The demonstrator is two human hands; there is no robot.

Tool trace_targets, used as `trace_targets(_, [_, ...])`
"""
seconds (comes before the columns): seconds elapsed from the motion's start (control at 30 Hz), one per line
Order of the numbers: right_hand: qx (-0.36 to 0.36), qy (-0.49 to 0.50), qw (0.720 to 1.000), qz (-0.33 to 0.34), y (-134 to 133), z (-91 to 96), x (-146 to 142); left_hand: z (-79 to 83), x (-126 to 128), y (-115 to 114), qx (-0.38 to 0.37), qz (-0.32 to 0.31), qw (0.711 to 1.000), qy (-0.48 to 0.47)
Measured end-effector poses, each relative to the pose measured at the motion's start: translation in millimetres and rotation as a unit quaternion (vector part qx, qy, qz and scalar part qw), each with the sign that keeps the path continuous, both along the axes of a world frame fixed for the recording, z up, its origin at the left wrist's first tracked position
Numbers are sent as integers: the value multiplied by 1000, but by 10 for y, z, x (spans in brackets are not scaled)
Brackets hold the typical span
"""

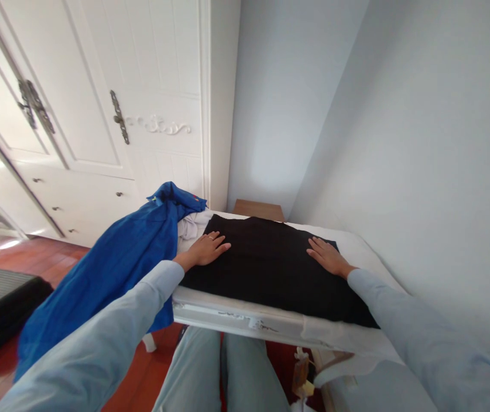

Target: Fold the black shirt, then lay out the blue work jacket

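A black cloth [271,269] lies spread flat over a white-covered table [352,229] in front of me. My left hand [205,248] rests on the cloth's left side, palm down with the fingers stretched out and a ring on one finger. Near the right edge, my right hand [327,255] also lies flat on the black cloth, fingers extended. Neither hand grasps anything. Left of the cloth, a blue garment [142,240] drapes over the table's end and hangs toward the floor. Beside it sits a crumpled whitish cloth [188,227].
A white wardrobe [154,68] with dark handles stands behind on the left. Grey walls [421,114] close in the right side. A brown wooden piece [259,210] is behind the table. A black ribbed case [4,303] lies on the reddish floor [67,260].
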State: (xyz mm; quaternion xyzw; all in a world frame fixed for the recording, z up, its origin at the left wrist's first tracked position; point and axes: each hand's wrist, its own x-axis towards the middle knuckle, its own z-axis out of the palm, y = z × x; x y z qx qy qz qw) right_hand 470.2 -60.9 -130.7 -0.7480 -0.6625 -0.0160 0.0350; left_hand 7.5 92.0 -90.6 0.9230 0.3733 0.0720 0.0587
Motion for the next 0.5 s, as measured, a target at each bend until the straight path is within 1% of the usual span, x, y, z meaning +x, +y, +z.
trace_targets(0.1, [1,3,1000,-4,-4,8,-18,156,134,126,-15,23,999,-35])
trace_targets(0.17, [0,6,1000,-7,-7,14,-29,233,269,203,10,30,998,-52])
trace_targets(0.23, [-3,9,1000,-7,-10,21,-35,259,413,266,43,7,998,-55])
trace_targets(0.3, [-5,12,1000,-4,-16,31,-37,228,529,314,54,-19,998,-38])
trace_targets(0.33, [-4,14,1000,-3,-20,37,-38,196,566,332,51,-20,998,-20])
trace_targets(0.4, [-2,17,1000,-2,-28,50,-40,114,597,357,33,15,999,19])
trace_targets(0.5, [-4,21,1000,-2,-37,65,-48,-5,565,368,24,97,994,49])
